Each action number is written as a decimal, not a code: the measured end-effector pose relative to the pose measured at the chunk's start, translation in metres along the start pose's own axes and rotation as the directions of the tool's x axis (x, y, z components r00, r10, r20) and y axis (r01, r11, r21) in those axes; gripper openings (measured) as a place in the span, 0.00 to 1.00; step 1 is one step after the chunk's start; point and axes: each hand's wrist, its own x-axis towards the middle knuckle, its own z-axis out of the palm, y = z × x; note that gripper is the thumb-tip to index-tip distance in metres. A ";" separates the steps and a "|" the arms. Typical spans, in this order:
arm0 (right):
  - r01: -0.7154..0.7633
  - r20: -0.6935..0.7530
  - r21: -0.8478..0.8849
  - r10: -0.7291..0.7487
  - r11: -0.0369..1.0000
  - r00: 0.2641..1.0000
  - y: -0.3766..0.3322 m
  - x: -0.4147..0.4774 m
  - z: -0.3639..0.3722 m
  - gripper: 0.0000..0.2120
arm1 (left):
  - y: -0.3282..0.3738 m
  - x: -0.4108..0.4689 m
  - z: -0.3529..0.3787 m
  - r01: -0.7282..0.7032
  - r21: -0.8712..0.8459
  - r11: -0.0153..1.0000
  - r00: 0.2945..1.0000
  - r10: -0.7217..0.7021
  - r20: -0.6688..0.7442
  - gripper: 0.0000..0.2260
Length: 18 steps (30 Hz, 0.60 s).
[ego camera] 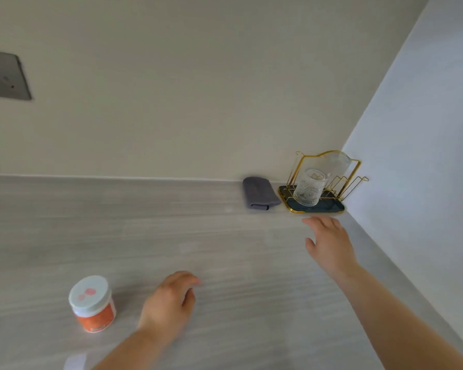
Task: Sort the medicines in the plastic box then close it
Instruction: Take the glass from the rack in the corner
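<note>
An orange medicine jar [92, 303] with a white lid stands upright on the grey wood-grain counter [225, 263], at the lower left. My left hand [169, 303] hovers just right of the jar, fingers curled loosely and holding nothing. My right hand [328, 244] reaches toward the far right corner, fingers spread and empty, just in front of the dark tray. The plastic box is out of view. A pale translucent edge [75, 361] shows at the bottom, too little to identify.
A dark tray with a gold wire rack [329, 206] holds a clear patterned glass [309, 188] in the corner. A folded grey cloth [259, 192] lies left of it against the wall. A grey wall plate [3, 76] sits high left.
</note>
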 end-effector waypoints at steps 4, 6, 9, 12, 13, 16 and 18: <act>-0.099 0.085 0.048 0.094 0.994 0.992 0.039 0.051 0.003 0.27 | 0.000 0.033 0.023 0.074 0.120 0.990 0.997 -0.074 -0.009 0.14; -0.183 0.120 0.172 0.164 0.968 0.979 0.051 0.073 0.006 0.31 | -0.002 0.047 0.036 0.092 0.178 0.980 0.996 -0.091 -0.015 0.17; -0.181 0.128 0.208 0.157 0.961 0.979 0.064 0.105 0.013 0.35 | -0.009 0.065 0.053 0.172 0.254 0.952 0.979 -0.193 0.062 0.21; -0.158 0.095 0.247 0.139 0.956 0.986 0.073 0.139 0.020 0.38 | -0.018 0.085 0.069 0.161 0.414 0.896 0.964 -0.232 0.127 0.29; -0.163 0.083 0.261 0.146 0.952 0.986 0.075 0.149 0.022 0.38 | -0.019 0.091 0.072 0.170 0.448 0.877 0.963 -0.245 0.115 0.31; -0.209 0.069 0.326 0.198 0.922 0.978 0.080 0.177 0.030 0.39 | -0.023 0.106 0.080 0.178 0.453 0.874 0.972 -0.228 0.059 0.38; -0.255 0.066 0.387 0.249 0.886 0.966 0.082 0.195 0.034 0.41 | -0.024 0.111 0.081 0.171 0.463 0.869 0.973 -0.223 0.059 0.38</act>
